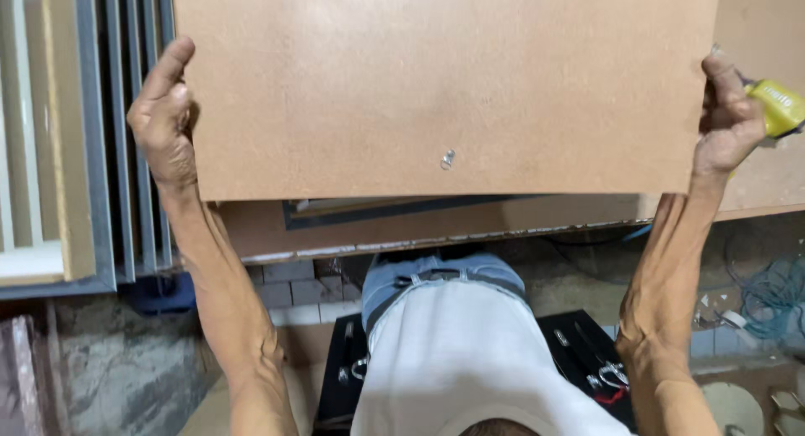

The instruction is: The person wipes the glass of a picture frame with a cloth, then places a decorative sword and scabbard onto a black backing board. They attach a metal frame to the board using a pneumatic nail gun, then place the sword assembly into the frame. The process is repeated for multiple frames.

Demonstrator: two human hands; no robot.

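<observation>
- The person is holding a big brown board (444,84) up with both hands, one on each side edge.
- The left hand (163,109) is gripping the board's left edge, thumb pointing up along the front, the other fingers wrapping behind it (can't see those).
- The right hand (728,117) is clamping the board's right edge, and it's also pinching a yellow tool (776,105) against the palm, which looks awkward to me.
- A small metal screw (448,159) is sitting in the board near its bottom edge, roughly centred.
- Just below the board, a second board with a dark frame (377,210) on it is lying flat on a bench.
- Left of the board, grey frames (92,134) are leaning upright in a stack.
- Well below the board, a black tray (579,344) of tools is sitting on the floor.
- My take: keeping both grips level and the board's bottom edge square to the piece underneath is what matters here, since a one-sided grip with a tool in hand could let it slip.
</observation>
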